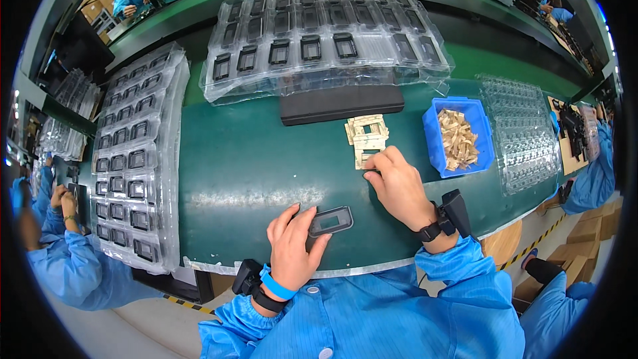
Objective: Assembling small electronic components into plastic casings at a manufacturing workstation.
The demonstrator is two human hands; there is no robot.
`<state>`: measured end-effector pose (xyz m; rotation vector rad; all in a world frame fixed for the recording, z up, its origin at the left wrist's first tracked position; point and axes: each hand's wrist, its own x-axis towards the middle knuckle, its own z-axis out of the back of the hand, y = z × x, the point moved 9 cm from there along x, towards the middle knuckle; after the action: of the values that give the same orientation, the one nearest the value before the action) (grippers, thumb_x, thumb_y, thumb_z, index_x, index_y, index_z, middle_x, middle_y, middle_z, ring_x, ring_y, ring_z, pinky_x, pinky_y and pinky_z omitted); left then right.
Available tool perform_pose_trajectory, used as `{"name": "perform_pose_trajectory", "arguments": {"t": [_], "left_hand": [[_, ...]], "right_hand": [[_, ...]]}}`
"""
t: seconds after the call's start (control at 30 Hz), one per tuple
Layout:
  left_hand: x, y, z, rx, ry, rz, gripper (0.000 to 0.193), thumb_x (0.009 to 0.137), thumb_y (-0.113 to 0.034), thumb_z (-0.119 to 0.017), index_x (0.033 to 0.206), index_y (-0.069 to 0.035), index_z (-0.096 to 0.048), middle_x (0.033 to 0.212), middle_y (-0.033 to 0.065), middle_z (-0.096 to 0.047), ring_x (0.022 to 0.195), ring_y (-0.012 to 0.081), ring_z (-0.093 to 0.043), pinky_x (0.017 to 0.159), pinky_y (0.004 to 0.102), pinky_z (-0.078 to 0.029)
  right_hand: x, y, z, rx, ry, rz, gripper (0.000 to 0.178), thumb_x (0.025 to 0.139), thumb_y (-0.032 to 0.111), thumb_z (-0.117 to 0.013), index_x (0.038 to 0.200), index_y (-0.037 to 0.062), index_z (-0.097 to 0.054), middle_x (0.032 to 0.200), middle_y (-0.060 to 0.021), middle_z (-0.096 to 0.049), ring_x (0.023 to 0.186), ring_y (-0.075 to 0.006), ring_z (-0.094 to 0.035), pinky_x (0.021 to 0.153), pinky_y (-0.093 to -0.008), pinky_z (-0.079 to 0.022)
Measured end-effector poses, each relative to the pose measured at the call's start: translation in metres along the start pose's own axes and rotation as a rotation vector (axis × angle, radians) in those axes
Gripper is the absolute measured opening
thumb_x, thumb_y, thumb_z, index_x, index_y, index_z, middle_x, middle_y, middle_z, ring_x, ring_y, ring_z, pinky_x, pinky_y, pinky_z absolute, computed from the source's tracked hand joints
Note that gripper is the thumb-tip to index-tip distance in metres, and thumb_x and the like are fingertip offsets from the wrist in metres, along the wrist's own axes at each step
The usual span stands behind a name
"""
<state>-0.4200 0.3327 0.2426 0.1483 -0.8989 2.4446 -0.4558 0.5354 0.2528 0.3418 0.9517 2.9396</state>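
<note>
My left hand grips the left end of a small black rectangular frame between thumb and fingers, low over the green table near its front edge. The frame has a window-like opening. My right hand reaches further out, its thumb and fingers pinched at the lower edge of cream-coloured sheets with square cut-outs. The fingertips partly cover that edge. Right of this hand, a blue bin holds a heap of small tan paper strips.
Clear plastic trays of black frames stand at the back and along the left. Between back tray and sheets lies a long black box. A clear blister tray lies right of the bin. Co-workers in blue sit left and right.
</note>
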Motion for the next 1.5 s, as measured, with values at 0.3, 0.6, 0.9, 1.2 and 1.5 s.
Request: {"name": "perform_pose_trajectory", "arguments": {"t": [0.3,0.6,0.9,1.2,1.5], "left_hand": [[0.000,0.001,0.002,-0.018,-0.022,0.003,0.055,0.075,-0.013,-0.078,0.124,-0.002,-0.055,0.118,0.0109,-0.065,0.121,0.0340,-0.050,0.102,0.0449,-0.034],[0.000,0.000,0.002,-0.013,-0.021,0.008,0.054,0.074,-0.013,-0.078,0.123,-0.001,-0.057,0.118,0.0107,-0.065,0.121,0.0335,-0.051,0.102,0.0446,-0.034],[0.002,-0.001,0.001,0.005,-0.012,-0.007,0.055,0.074,-0.011,-0.077,0.124,-0.002,-0.056,0.118,0.0101,-0.064,0.121,0.0341,-0.050,0.102,0.0450,-0.034],[0.005,-0.006,0.009,-0.045,-0.038,0.008,0.050,0.076,-0.012,-0.076,0.122,-0.003,-0.057,0.118,0.0141,-0.062,0.119,0.0347,-0.052,0.101,0.0445,-0.036],[0.022,-0.017,0.024,-0.096,0.059,0.076,0.012,0.084,-0.009,-0.067,0.094,-0.003,-0.068,0.084,0.0066,-0.064,0.080,0.0233,-0.061,0.076,0.0334,-0.040]], "right_hand": [[0.001,0.003,-0.001,-0.009,-0.004,0.089,0.008,0.085,0.010,-0.067,0.088,0.0073,-0.060,0.093,-0.0100,-0.056,0.078,-0.0346,-0.063,0.066,-0.0449,-0.052],[-0.003,0.015,-0.001,-0.001,-0.007,0.162,0.008,0.087,0.008,-0.063,0.092,0.0068,-0.057,0.093,-0.0112,-0.054,0.080,-0.0347,-0.062,0.065,-0.0454,-0.051],[-0.002,0.014,-0.009,-0.019,-0.067,0.002,0.023,0.079,0.020,-0.075,0.088,0.0036,-0.063,0.094,-0.0116,-0.058,0.076,-0.0334,-0.065,0.065,-0.0433,-0.053],[-0.005,0.024,-0.008,0.030,-0.023,0.018,0.016,0.079,0.016,-0.073,0.082,0.0058,-0.061,0.089,-0.0112,-0.058,0.074,-0.0334,-0.064,0.064,-0.0435,-0.053],[-0.037,0.098,-0.005,-0.088,0.226,0.437,0.013,0.081,0.012,-0.062,0.091,0.0050,-0.057,0.089,-0.0083,-0.049,0.083,-0.0227,-0.060,0.072,-0.0352,-0.050]]}}
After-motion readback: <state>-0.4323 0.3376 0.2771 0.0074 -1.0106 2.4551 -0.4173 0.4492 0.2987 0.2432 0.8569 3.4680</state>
